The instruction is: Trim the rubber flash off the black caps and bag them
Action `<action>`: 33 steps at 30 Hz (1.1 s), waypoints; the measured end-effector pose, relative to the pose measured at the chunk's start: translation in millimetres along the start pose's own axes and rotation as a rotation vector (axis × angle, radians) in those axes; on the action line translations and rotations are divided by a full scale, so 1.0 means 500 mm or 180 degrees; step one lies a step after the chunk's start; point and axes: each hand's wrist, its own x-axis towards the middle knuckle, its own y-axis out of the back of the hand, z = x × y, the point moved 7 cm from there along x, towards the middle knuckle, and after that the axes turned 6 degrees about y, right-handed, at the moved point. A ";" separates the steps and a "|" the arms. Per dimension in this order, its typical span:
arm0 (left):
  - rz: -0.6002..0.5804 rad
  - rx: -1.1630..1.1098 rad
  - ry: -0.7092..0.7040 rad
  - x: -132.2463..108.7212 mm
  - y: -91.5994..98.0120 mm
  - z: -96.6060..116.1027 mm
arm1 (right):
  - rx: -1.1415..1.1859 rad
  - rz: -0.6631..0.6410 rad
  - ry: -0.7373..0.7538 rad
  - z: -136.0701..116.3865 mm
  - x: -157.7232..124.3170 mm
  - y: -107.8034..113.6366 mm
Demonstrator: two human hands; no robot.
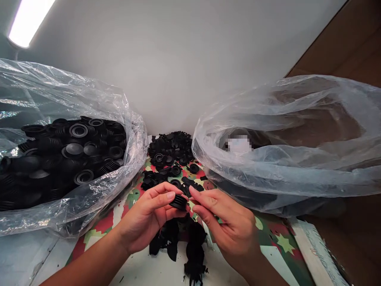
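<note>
Hands: left hand (150, 216) clamped on the cap, thumb above, fingers beneath; right hand (232, 224) just beside it, thumb and forefinger close together, but I cannot tell whether they grip anything.
Ribbed cap (179, 202): black, tilted, centre of the frame, slightly low.
Black scraps (195, 246): bottom centre, below the hands.
Bench cover (285, 243): red and green patterned, lower right and centre.
Left bag (137, 139): clear plastic, wide open, heaped with black caps (79, 130).
Right bag (297, 167): clear plastic, a blurred pale patch showing at its left.
Black pile (174, 145): between the bags, mid-frame, scraps and round pieces mixed.
Wall (178, 59): grey, upper centre.
Lamp (29, 22): lit, upper left.
</note>
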 end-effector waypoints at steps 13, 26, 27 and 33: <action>0.0023 0.0064 -0.0032 0.000 0.001 0.003 | -0.0381 -0.0072 0.0235 -0.017 0.017 -0.012; 0.0051 0.0132 -0.0062 -0.002 0.003 0.004 | -0.0400 -0.0161 0.0246 -0.018 0.017 -0.015; 0.0053 0.0129 -0.0056 -0.002 0.003 0.003 | -0.0398 -0.0156 0.0253 -0.019 0.018 -0.015; 0.0032 0.0131 -0.0064 -0.003 0.001 0.004 | -0.0410 -0.0098 0.0267 -0.023 0.023 -0.014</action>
